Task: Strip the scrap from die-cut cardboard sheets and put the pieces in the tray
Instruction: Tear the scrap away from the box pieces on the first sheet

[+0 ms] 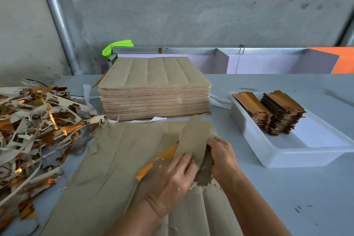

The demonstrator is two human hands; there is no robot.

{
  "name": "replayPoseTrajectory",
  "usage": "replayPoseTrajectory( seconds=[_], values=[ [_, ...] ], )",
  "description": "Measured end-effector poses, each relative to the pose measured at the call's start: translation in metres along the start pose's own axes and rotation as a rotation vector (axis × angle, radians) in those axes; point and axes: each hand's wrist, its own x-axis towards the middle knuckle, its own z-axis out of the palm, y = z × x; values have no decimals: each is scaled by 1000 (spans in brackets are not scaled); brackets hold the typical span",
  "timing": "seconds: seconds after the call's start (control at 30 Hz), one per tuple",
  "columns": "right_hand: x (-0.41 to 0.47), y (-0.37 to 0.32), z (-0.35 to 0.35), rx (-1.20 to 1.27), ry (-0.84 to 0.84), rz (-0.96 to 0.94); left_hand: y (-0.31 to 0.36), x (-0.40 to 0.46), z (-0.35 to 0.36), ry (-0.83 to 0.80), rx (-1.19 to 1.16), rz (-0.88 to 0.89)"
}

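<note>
A brown die-cut cardboard sheet [107, 159] lies flat on the table in front of me, its gold underside showing at a torn edge. My right hand [223, 157] grips a bundle of stripped cardboard pieces [195, 136] that stands tilted upward. My left hand [172, 176] rests against the left face of that bundle, its fingers curled onto it. A white plastic tray [287, 151] sits to the right with two piles of gold-faced pieces [272, 111] in it. A tall stack of uncut sheets [155, 90] stands behind the hands.
A big heap of gold and white scrap strips [36, 122] covers the table's left side. A metal-framed partition [220, 53] and a green cloth [115, 47] lie behind the stack. Grey wall beyond; bare tabletop [306, 197] at front right.
</note>
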Motion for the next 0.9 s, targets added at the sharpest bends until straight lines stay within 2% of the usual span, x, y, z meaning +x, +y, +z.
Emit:
replayPoseTrajectory(
  seconds=[0.1, 0.2, 0.3, 0.37, 0.43, 0.5, 0.57, 0.63, 0.73, 0.83, 0.9],
  values=[
    [1, 2, -5, -4, 27, -73, 3, 0, 0, -34, 9, 15],
    [-2, 7, -7, -75, -42, -173, 4, -1, 3, -100, 6, 12],
    [-2, 14, -12, -153, 27, -216, 0, -4, 7, -152, -181, -29],
    [2, 14, -23, -201, 75, -213, -8, -6, 8, -72, -352, -170],
    [4, 10, -33, -189, 62, -213, -23, -3, 13, -29, -357, -387],
    [5, 6, -41, -183, 62, -251, -35, 4, 26, -239, -269, -541],
    [5, 5, -42, -173, 56, -291, -38, 10, 44, -496, -281, -592],
    [3, 4, -39, -153, -16, -295, -31, 18, 57, -603, -342, -602],
    [1, -1, -41, -105, -81, -285, -23, 25, 67, -528, -435, -669],
    [8, -15, -56, 7, 143, -299, -32, 12, 69, -432, -393, -782],
    [11, -25, -68, 86, 274, -318, -45, 3, 68, -274, -405, -975]
  ],
)
